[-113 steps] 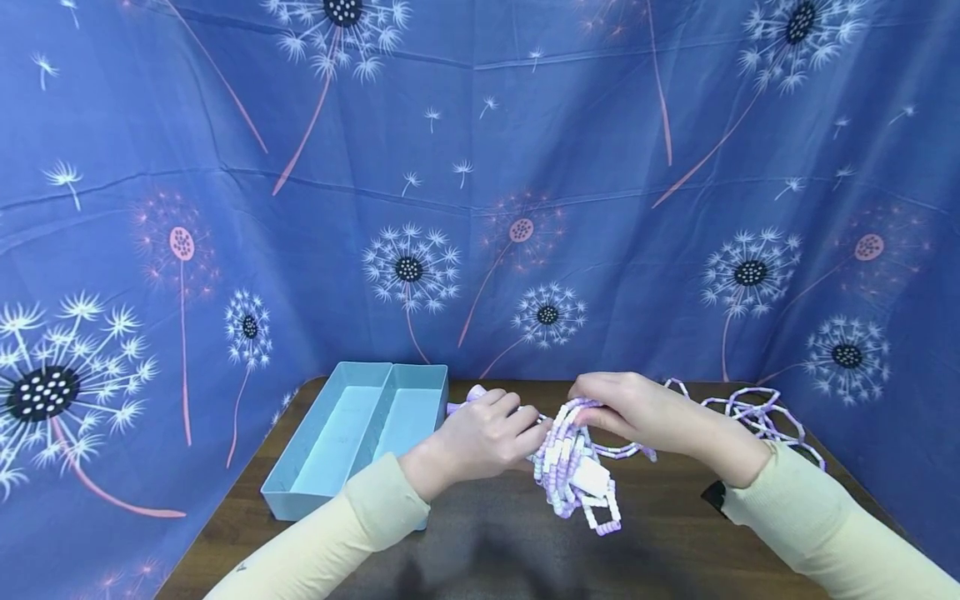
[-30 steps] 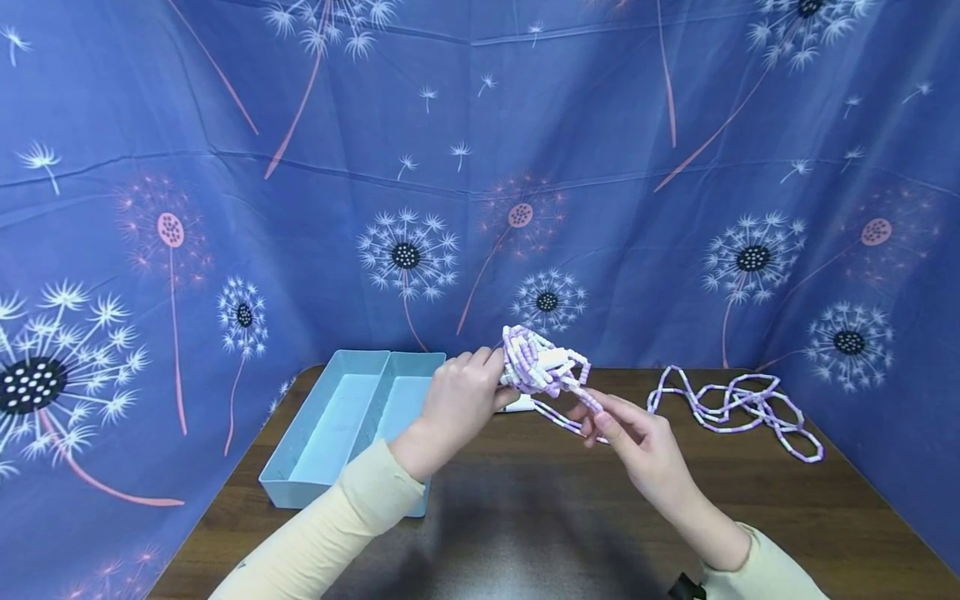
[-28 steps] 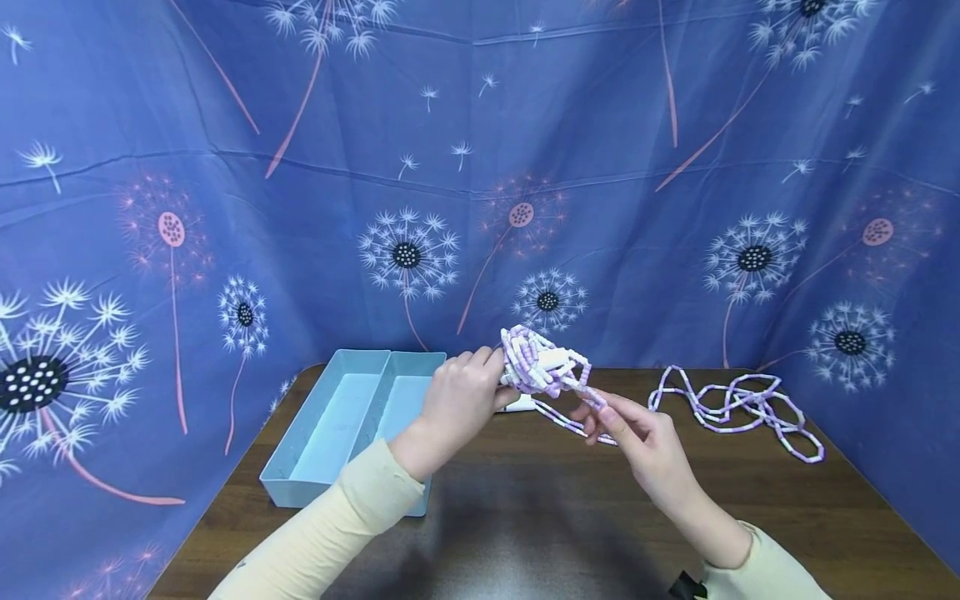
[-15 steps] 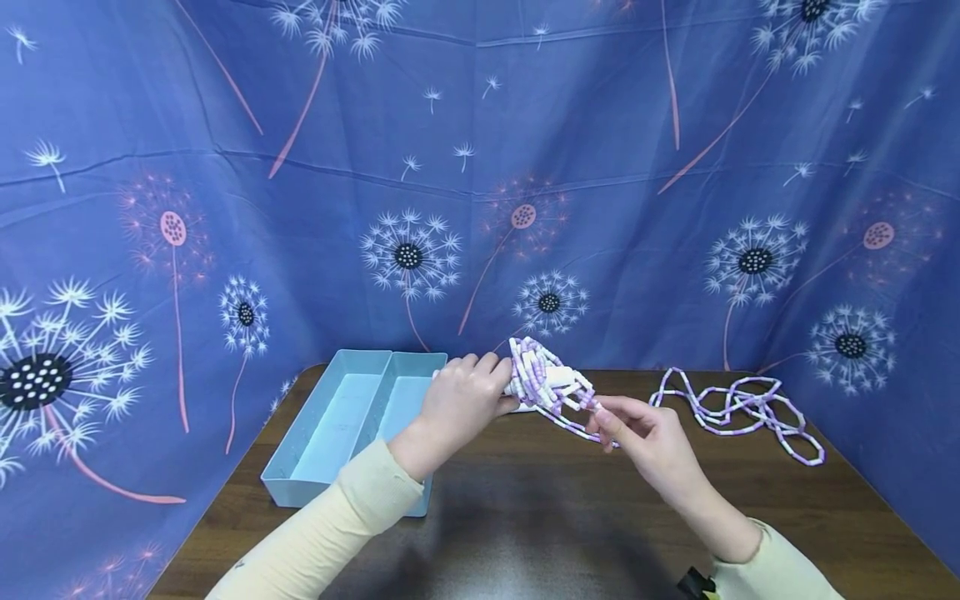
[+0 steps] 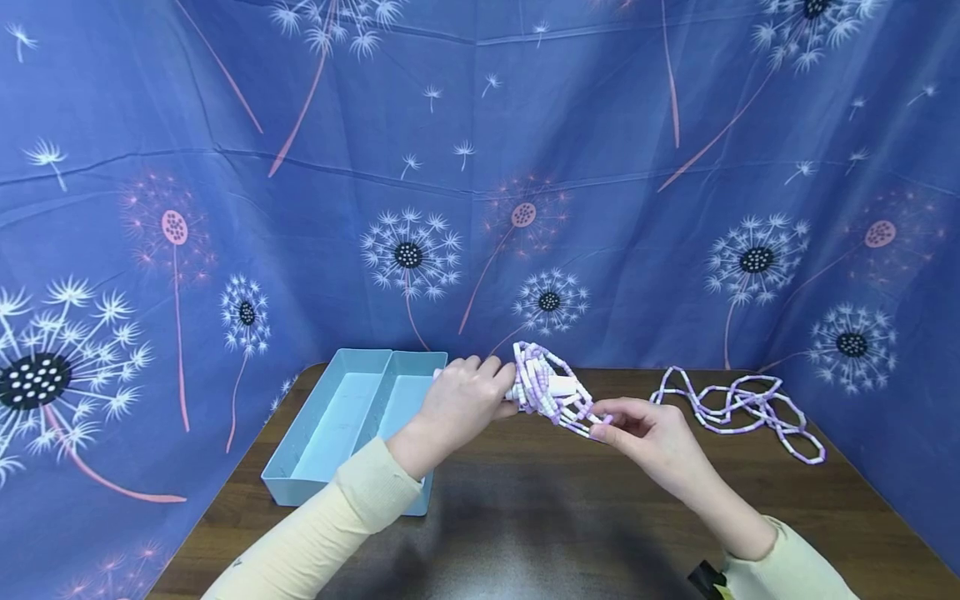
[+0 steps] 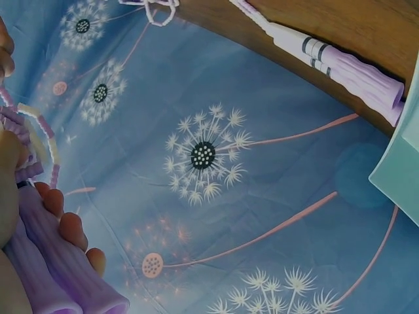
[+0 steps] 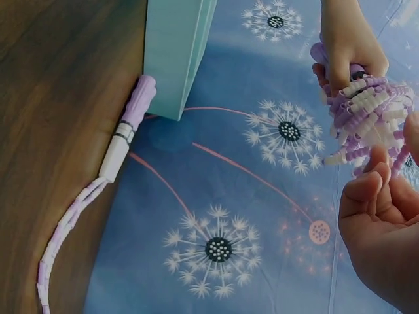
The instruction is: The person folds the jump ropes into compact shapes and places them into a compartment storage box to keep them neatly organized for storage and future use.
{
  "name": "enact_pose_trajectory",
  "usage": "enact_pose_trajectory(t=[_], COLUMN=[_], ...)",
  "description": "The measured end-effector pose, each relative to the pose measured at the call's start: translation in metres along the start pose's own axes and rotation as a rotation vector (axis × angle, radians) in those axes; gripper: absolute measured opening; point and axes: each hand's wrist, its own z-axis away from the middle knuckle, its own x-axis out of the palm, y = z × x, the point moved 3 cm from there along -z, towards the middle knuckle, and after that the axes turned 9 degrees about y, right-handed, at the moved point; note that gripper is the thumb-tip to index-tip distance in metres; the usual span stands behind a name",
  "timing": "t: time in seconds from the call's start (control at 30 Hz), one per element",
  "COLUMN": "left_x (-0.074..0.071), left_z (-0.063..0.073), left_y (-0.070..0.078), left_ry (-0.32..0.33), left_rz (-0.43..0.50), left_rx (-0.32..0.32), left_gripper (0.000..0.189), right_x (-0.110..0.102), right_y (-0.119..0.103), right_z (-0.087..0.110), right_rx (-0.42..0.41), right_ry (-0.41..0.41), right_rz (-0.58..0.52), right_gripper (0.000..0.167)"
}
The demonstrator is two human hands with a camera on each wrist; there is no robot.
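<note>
Lilac-white rope (image 5: 534, 387) ran rightward from left hand (image 5: 465, 396), fingers curled round handles (image 6: 71, 261), to right hand (image 5: 662, 435), fingers pinching it.

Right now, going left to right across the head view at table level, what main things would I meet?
Light-blue tray → left hand's grip → bunched beaded rope → right hand's grip → loose beaded rope.

Right fingers (image 5: 622, 406) off top of beaded bundle (image 5: 534, 382), now at lower end
</note>
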Motion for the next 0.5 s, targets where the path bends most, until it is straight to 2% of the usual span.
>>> enact_pose_trajectory(t=[0.2,0.5], left_x=[0.001,0.0048], left_z=[-0.0002,0.0007], left_y=[0.0039,0.006], left_ry=[-0.031,-0.068], left_rz=[-0.025,-0.009], left_rx=[0.016,-0.001], left_gripper=[0.042,0.043], right_x=[0.0007,0.0043], right_y=[-0.0001,0.0019], right_z=[0.0021,0.0024], right_rx=[-0.009,-0.013], right_ry=[0.008,-0.034], right_rz=[-0.012,-0.127], right_gripper=[0.02,0.014])
